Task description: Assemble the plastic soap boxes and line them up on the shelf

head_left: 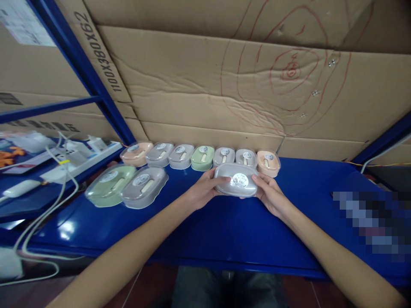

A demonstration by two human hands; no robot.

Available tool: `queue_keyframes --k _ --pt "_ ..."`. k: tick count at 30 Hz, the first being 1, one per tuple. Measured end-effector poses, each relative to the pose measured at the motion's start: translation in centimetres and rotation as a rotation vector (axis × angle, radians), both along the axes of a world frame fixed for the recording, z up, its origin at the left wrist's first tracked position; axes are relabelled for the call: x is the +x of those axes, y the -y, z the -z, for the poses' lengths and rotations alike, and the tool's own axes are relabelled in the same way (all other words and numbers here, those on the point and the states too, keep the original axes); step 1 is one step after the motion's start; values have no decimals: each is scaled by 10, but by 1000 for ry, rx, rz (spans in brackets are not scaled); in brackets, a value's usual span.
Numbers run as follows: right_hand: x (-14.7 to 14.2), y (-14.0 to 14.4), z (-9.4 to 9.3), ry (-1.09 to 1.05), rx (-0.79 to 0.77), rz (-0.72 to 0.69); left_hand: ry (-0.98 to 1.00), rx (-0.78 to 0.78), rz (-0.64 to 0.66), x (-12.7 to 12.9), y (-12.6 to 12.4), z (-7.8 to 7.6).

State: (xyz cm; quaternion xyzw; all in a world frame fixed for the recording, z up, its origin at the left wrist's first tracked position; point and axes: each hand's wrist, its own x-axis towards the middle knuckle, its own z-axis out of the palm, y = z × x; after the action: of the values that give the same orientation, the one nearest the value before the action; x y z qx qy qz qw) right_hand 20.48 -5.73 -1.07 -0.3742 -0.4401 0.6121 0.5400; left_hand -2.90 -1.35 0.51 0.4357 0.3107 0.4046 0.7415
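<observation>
Between my two hands is a grey plastic box with a clear lid and a round white label (237, 189), raised in front of the back row. My left hand (205, 189) grips its left end, thumb on top. At the right end, my right hand (271, 193) closes round it the same way. Behind it stands a row of similar lidded boxes: a peach box (269, 164) at the right, a green box (203, 159) in the middle, several grey ones and another peach box (136, 156) at the left. A larger-looking green box (107, 188) and a grey box (144, 190) sit nearer, on the left.
The boxes stand on a blue table (231, 239) against a cardboard wall (192, 81) marked with red rings. At the left are a white power strip (80, 162) and loose white cables (48, 222). A blurred-out patch (372, 222) covers something at the right.
</observation>
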Motion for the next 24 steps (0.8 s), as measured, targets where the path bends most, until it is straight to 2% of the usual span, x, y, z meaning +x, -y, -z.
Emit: queue_keyframes --k 12,19,24 --pt "4 2 -2 57 23 4 -10 82 19 -4 3 -11" --pt "7 1 -6 55 9 -11 -80 108 50 -10 -2 -10" --pt "9 -1 -3 203 -5 -22 -239 282 110 -17 -5 -17"
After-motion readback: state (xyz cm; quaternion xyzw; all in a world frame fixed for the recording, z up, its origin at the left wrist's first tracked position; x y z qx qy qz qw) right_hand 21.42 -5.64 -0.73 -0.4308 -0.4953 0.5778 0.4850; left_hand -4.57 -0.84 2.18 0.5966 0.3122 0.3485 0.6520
